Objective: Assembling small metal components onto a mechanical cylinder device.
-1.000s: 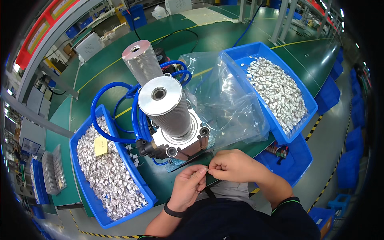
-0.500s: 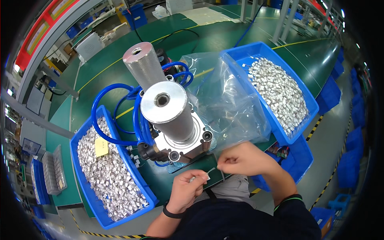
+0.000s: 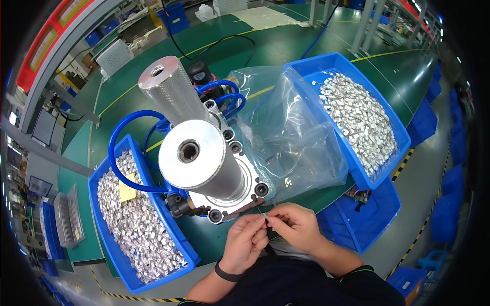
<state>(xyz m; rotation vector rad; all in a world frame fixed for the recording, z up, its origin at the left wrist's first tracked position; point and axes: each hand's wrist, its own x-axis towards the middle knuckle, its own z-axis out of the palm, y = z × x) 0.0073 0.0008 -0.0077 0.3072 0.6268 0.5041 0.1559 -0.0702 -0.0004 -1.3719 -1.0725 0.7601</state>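
From where I stand, the long green bench (image 3: 275, 46) takes up most of the view, with a blue tray of little silvery-white pieces at each side, the left tray (image 3: 172, 224) nearer the person and the right tray (image 3: 329, 60) farther out. Between them sits a machine (image 3: 247, 196) with two upright knurled metal cylinders, and a crumpled clear bag (image 3: 306, 158) lies between it and the right tray. The step in hand, I'd judge, is close fingertip work on one tiny part in front of the machine; the next move seems to call for a steady pinch and very small finger motions. The left hand (image 3: 245, 245) comes up from below, fingers curled, thumb and forefinger closed; the right hand (image 3: 296, 229) reaches in from the other side, its pinch meeting the left's. Both appear clamped on a small pale piece (image 3: 264, 216), held up between the fingertips just off the bench's near edge; its shape is mostly hidden.
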